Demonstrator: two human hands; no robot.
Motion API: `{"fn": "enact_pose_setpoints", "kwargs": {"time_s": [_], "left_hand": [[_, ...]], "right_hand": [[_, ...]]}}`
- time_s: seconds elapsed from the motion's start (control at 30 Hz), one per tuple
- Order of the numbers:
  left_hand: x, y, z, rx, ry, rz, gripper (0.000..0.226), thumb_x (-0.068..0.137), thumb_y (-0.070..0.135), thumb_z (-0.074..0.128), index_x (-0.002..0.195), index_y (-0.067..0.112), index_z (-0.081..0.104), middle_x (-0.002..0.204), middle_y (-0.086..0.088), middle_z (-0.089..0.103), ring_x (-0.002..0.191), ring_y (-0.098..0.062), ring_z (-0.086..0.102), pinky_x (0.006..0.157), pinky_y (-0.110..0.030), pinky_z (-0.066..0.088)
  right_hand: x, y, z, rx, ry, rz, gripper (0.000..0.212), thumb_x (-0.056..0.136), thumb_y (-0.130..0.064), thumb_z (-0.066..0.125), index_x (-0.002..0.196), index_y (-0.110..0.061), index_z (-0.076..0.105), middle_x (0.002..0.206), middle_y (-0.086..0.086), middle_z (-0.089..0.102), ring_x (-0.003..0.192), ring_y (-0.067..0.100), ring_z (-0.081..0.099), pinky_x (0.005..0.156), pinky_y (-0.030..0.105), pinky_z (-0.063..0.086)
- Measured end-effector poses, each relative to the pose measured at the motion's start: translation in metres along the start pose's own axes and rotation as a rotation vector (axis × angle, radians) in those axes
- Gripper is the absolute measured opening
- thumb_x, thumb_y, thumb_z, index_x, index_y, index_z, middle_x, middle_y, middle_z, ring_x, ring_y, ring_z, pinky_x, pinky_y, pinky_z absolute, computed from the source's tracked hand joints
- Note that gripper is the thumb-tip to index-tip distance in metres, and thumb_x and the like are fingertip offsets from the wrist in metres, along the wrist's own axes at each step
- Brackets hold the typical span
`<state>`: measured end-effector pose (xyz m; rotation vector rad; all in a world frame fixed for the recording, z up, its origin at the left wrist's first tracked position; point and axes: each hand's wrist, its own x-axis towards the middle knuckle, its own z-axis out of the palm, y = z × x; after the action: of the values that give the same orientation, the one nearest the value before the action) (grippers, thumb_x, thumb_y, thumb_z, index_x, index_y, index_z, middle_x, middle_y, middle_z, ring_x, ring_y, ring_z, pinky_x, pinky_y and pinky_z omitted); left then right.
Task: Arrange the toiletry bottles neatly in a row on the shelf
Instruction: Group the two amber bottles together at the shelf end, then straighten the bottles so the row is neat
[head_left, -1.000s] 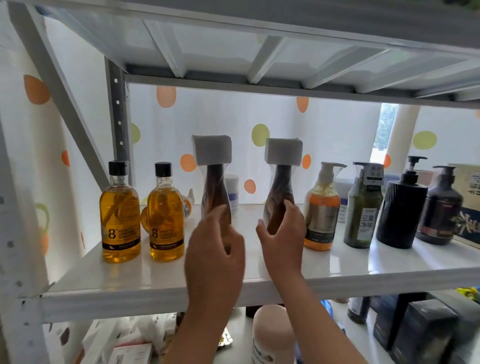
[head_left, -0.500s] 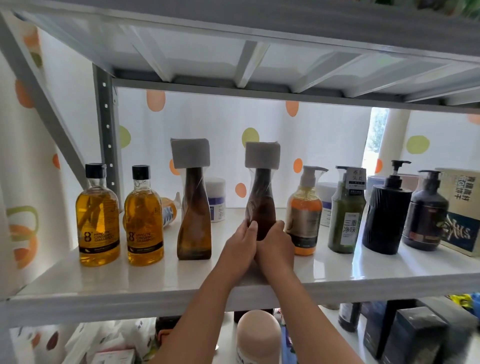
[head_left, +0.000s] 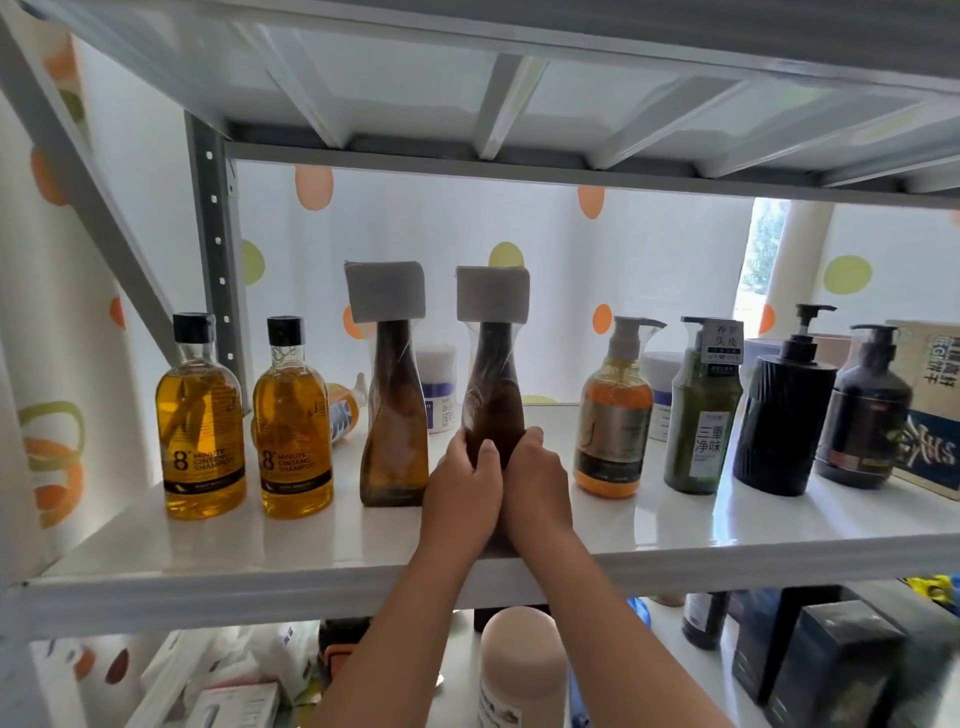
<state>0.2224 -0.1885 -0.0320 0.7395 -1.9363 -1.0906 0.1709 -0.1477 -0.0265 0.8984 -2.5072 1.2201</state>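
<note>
Wrapping the dark brown bottle (head_left: 493, 395) from both sides, we have our left hand (head_left: 460, 486) and right hand (head_left: 537, 483) curled round its lower part, knuckles almost meeting in front. Its foot is hidden behind them, so we cannot tell whether it rests on the shelf (head_left: 208, 566) or is just lifted.

The bottle stands upright straight ahead of both hands, long axis vertical, its grey block cap (head_left: 492, 293) well above our fingers. We judge it top-heavy, so any slide is best driven from low down, where we grip.

Just left of our left hand stands the twin brown bottle (head_left: 395, 415), nearly touching our fingers. Right of our right hand, the orange pump bottle (head_left: 614, 415) stands clearly further off. The coming move turns on that uneven spacing: in our judgement the held bottle wants easing rightward, away from its twin, to even the row. Both hands are equally near, so either can guide it.

Further left of the twin stand the yellow shampoo bottles (head_left: 200, 415), and behind the row, beyond our left hand, sits a white jar (head_left: 439, 384).
</note>
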Motion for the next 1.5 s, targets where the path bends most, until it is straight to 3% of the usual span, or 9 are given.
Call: {"fn": "enact_pose_setpoints", "kwargs": {"time_s": [0.17, 0.97, 1.1, 1.2, 1.27, 1.33, 1.4, 1.5], "left_hand": [[0.000, -0.002, 0.002, 0.005, 0.031, 0.001, 0.047, 0.096, 0.029, 0.035, 0.141, 0.016, 0.039, 0.136, -0.006, 0.054, 0.124, -0.022, 0.051, 0.104, -0.041, 0.043], [-0.008, 0.003, 0.010, 0.069, 0.078, 0.032, 0.050, 0.097, 0.028, 0.033, 0.146, 0.016, 0.029, 0.143, -0.005, 0.048, 0.129, -0.022, 0.047, 0.105, -0.033, 0.039], [-0.038, 0.020, 0.020, 0.051, 0.305, 0.278, 0.046, 0.098, 0.023, 0.036, 0.144, 0.024, 0.032, 0.147, 0.011, 0.038, 0.135, -0.006, 0.037, 0.106, -0.017, 0.029], [-0.058, 0.041, 0.039, -0.039, 0.261, 0.411, 0.036, 0.096, 0.024, 0.043, 0.132, 0.029, 0.046, 0.128, 0.020, 0.048, 0.118, 0.004, 0.045, 0.100, -0.010, 0.034], [-0.055, 0.051, 0.055, -0.129, 0.121, 0.330, 0.039, 0.093, 0.027, 0.049, 0.132, 0.027, 0.046, 0.134, 0.012, 0.050, 0.120, -0.003, 0.048, 0.103, -0.023, 0.041], [-0.047, 0.057, 0.068, -0.132, 0.044, 0.258, 0.049, 0.089, 0.031, 0.056, 0.135, 0.025, 0.041, 0.136, 0.006, 0.048, 0.122, -0.009, 0.047, 0.100, -0.023, 0.040], [-0.044, 0.061, 0.080, -0.068, 0.135, 0.301, 0.048, 0.086, 0.030, 0.062, 0.130, 0.022, 0.044, 0.127, 0.003, 0.052, 0.114, -0.011, 0.050, 0.094, -0.022, 0.042], [-0.052, 0.074, 0.104, -0.135, 0.187, 0.442, 0.028, 0.086, 0.023, 0.062, 0.112, 0.025, 0.052, 0.105, 0.007, 0.056, 0.093, -0.011, 0.057, 0.083, -0.025, 0.053]], "right_hand": [[-0.001, 0.001, -0.002, 0.014, -0.013, -0.022, 0.022, 0.095, -0.024, 0.052, 0.111, -0.011, 0.045, 0.108, 0.011, 0.066, 0.096, 0.025, 0.067, 0.077, 0.027, 0.053], [-0.003, 0.010, -0.003, 0.082, -0.012, -0.111, 0.027, 0.093, -0.026, 0.057, 0.116, -0.015, 0.049, 0.108, 0.007, 0.067, 0.093, 0.019, 0.067, 0.076, 0.021, 0.051], [-0.013, 0.020, -0.025, 0.209, 0.103, -0.215, 0.044, 0.088, -0.026, 0.063, 0.128, -0.013, 0.052, 0.118, 0.005, 0.065, 0.102, 0.018, 0.065, 0.081, 0.019, 0.050], [-0.010, 0.040, -0.046, 0.313, 0.367, -0.256, 0.030, 0.086, -0.022, 0.066, 0.113, -0.012, 0.059, 0.105, 0.008, 0.066, 0.090, 0.016, 0.062, 0.073, 0.013, 0.047], [0.002, 0.062, -0.063, 0.369, 0.537, -0.180, 0.031, 0.084, -0.021, 0.067, 0.110, -0.011, 0.054, 0.104, 0.007, 0.059, 0.093, 0.020, 0.057, 0.075, 0.019, 0.046], [0.016, 0.089, -0.080, 0.362, 0.586, -0.039, 0.049, 0.082, -0.022, 0.070, 0.122, -0.010, 0.045, 0.118, 0.012, 0.050, 0.109, 0.025, 0.050, 0.087, 0.030, 0.045], [0.027, 0.110, -0.095, 0.321, 0.500, 0.083, 0.068, 0.080, -0.019, 0.072, 0.135, -0.011, 0.033, 0.131, 0.015, 0.041, 0.121, 0.028, 0.043, 0.097, 0.037, 0.042], [0.038, 0.126, -0.104, 0.300, 0.375, 0.134, 0.079, 0.078, -0.019, 0.074, 0.140, -0.010, 0.026, 0.132, 0.016, 0.042, 0.122, 0.029, 0.044, 0.098, 0.039, 0.043]]}}
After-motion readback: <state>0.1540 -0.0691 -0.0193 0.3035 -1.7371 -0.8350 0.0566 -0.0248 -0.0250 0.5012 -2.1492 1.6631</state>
